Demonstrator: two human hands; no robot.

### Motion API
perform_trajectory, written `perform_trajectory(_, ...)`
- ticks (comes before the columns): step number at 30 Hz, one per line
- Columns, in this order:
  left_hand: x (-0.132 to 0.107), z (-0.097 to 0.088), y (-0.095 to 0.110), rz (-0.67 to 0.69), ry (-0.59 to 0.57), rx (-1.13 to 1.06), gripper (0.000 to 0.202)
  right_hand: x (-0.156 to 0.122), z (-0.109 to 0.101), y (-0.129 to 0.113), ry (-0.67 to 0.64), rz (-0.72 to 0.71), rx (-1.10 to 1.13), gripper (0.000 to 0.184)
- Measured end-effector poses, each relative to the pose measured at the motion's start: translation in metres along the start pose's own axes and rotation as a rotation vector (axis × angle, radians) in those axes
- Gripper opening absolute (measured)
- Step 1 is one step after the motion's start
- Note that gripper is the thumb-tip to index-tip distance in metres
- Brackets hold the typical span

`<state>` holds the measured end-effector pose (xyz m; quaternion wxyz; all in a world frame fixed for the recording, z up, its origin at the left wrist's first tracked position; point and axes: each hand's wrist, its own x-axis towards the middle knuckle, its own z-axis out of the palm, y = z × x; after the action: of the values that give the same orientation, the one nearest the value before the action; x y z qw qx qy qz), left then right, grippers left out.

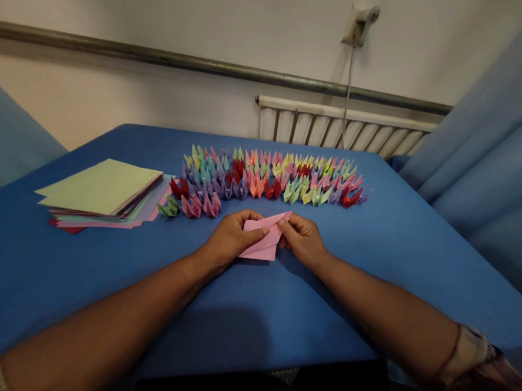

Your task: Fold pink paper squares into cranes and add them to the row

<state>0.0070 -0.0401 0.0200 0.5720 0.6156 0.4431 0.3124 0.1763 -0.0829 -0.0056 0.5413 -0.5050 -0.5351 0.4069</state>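
A partly folded sheet of pink origami paper (261, 250) is held just above the blue table, between both hands. My left hand (234, 237) grips its left side, thumb lying across the upper face. With thumb and fingers, my right hand (302, 237) pinches the upper right corner, where a narrow flap is folded. Just beyond the hands stand rows of folded paper cranes (257, 185) in red, pink, purple, green, yellow and other colours. The underside of the pink paper and the fingers behind it are hidden.
A stack of coloured paper sheets (104, 190), pale yellow on top, lies at the left on the blue table (190, 335). Behind the table are a radiator (318, 121), a metal rail (182, 63) and a wall socket with a cord (359, 27). Blue curtains (483, 146) hang at both sides.
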Motion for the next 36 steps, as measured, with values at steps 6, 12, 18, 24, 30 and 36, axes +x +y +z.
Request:
perform_trajectory(6,-0.001,0.000,0.002,-0.021,-0.019,-0.039,0.033,0.000,-0.004,-0.006,0.002,-0.023,0.025,0.039)
perform_trajectory(12,0.000,-0.003,0.004,0.005,-0.010,0.005,0.035,-0.002,-0.010,-0.010,-0.018,-0.079,0.019,0.044)
perform_trajectory(18,0.000,-0.002,0.004,0.072,-0.035,0.035,0.039,0.001,-0.004,-0.006,0.064,0.016,0.037,0.035)
perform_trajectory(24,0.000,0.000,0.007,0.034,-0.027,-0.118,0.034,0.006,-0.005,-0.005,0.129,0.037,0.136,0.033)
perform_trajectory(30,-0.002,0.000,0.010,0.029,-0.015,-0.137,0.032,0.005,-0.006,-0.006,0.134,0.035,0.121,0.032)
perform_trajectory(36,0.002,-0.007,0.009,0.002,-0.138,-0.006,0.037,0.006,-0.011,0.001,0.082,-0.067,-0.061,0.026)
